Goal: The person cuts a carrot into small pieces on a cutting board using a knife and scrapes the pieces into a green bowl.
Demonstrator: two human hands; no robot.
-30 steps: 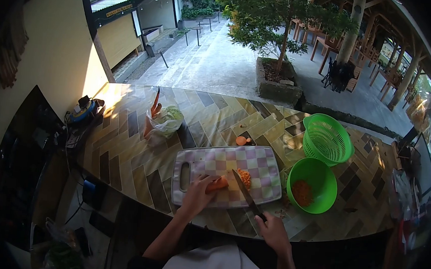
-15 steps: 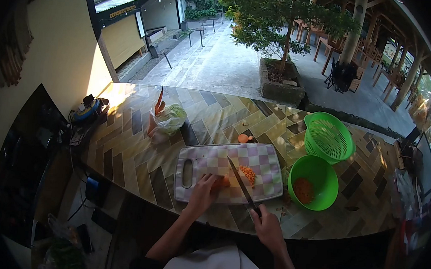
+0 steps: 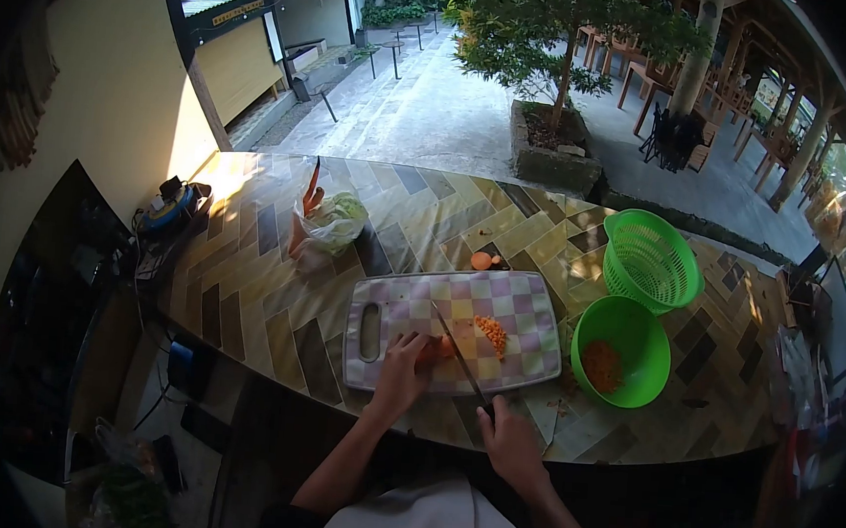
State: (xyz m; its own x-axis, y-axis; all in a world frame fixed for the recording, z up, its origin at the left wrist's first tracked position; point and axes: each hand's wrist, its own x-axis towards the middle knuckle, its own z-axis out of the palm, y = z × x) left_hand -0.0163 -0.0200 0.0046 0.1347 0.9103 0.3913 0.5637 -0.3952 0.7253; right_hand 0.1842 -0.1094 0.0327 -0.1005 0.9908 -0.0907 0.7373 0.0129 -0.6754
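On the checkered cutting board, my left hand is closed over an orange carrot, whose end shows past the fingertips. My right hand grips the dark handle of a long knife. The blade slants up and left across the board, close to the carrot's exposed end; whether it touches is too small to tell. Right of the blade lies a small heap of diced carrot. A green bowl with orange bits in its bottom stands beside the board.
Behind the bowl, a green strainer basket leans tilted. Cut carrot ends lie beyond the board's far edge. A clear plastic bag with vegetables sits at the back left. Cables and a blue device are at the table's left edge.
The knife and my right hand have moved slightly left, bringing the blade from beside the diced heap to the carrot's end. My left hand stays on the carrot. The view has shifted a little.
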